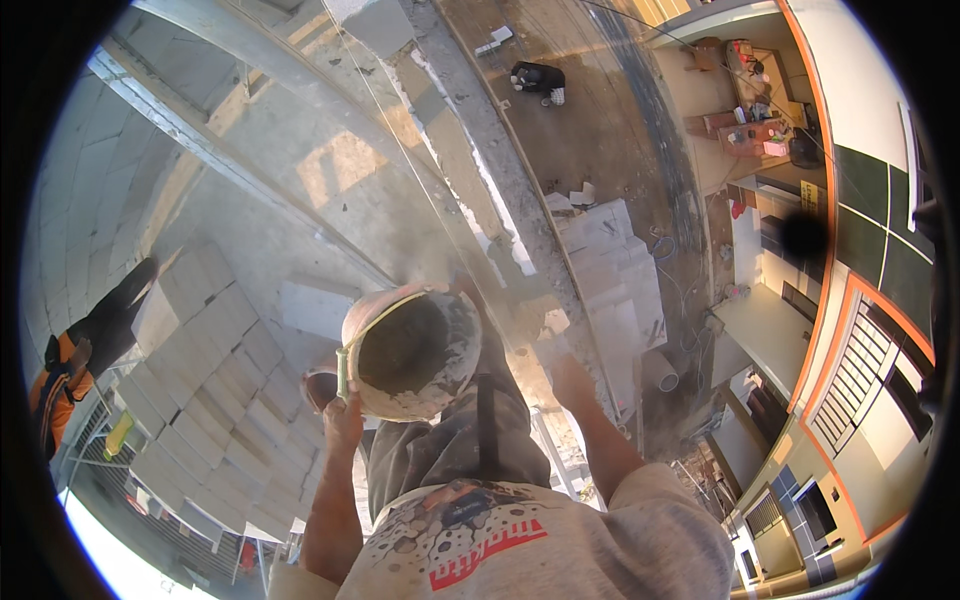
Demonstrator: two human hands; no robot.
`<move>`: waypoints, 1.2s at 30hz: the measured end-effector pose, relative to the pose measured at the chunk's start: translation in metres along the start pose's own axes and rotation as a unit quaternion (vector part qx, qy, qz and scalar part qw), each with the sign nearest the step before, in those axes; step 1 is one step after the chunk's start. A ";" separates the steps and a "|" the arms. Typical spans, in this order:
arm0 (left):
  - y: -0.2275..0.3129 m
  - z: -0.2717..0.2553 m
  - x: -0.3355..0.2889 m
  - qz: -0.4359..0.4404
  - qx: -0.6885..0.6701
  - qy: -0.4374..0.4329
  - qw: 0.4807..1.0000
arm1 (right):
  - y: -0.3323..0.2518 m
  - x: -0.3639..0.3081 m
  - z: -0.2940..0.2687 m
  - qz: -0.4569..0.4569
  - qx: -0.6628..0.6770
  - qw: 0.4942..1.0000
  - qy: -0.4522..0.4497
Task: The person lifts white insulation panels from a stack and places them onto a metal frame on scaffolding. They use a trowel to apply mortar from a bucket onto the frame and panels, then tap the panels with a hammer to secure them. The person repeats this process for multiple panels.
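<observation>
Head view: L hand (343, 422) clasps bucket (460, 348) at its corded L edge, just beyond the lap (440, 452); R hand (570, 382), near the ledge (530, 205), has a grip I can't tell. Est. progress: partway; bucket caked grey, fill unclear; blocks (200, 400) stacked at L, prob. unused.

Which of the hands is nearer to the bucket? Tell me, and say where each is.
Left. The left hand is at the near left edge of the bucket; the right hand is clear of it, off to its right.
</observation>
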State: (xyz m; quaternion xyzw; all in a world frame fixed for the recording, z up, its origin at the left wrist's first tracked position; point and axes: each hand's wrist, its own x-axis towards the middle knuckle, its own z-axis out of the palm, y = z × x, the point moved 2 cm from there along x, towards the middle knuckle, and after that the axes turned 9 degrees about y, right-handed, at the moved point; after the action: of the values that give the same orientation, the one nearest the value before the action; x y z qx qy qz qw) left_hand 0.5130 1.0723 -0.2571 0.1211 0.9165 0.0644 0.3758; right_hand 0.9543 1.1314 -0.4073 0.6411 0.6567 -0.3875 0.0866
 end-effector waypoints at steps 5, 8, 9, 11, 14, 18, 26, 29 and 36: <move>0.026 -0.015 0.003 -0.015 0.051 -0.051 0.997 | 0.019 -0.031 -0.024 0.098 -0.016 0.995 -0.009; 0.034 -0.022 0.003 -0.038 0.035 -0.071 0.996 | 0.004 -0.015 -0.058 0.067 -0.020 0.998 -0.003; 0.033 -0.022 0.005 -0.044 0.034 -0.072 0.996 | -0.004 -0.002 -0.069 0.044 -0.006 0.998 0.039; 0.029 -0.017 0.015 -0.029 0.067 -0.051 0.996 | -0.026 0.054 -0.080 -0.065 -0.002 0.998 0.009; 0.013 -0.001 0.036 -0.064 0.066 -0.086 0.992 | -0.060 0.151 -0.088 -0.089 -0.024 0.996 0.016; -0.005 0.011 0.046 -0.025 0.009 -0.004 1.000 | -0.060 0.222 -0.092 -0.110 -0.112 0.987 -0.041; -0.002 0.013 0.045 -0.026 -0.030 -0.007 0.999 | 0.005 0.123 -0.168 -0.039 -0.168 0.985 0.013; -0.001 0.026 0.047 -0.014 0.016 -0.015 1.000 | -0.042 0.118 -0.157 -0.068 -0.046 0.988 0.132; -0.017 0.047 0.064 0.008 0.032 0.004 0.999 | -0.130 0.293 -0.095 -0.357 -0.074 0.892 0.267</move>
State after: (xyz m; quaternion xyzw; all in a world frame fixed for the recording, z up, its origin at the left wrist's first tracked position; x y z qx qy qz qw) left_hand 0.4996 1.0748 -0.3372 0.1400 0.9186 0.0381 0.3677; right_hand 0.8250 1.4328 -0.4692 0.4348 0.8665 -0.1567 -0.1885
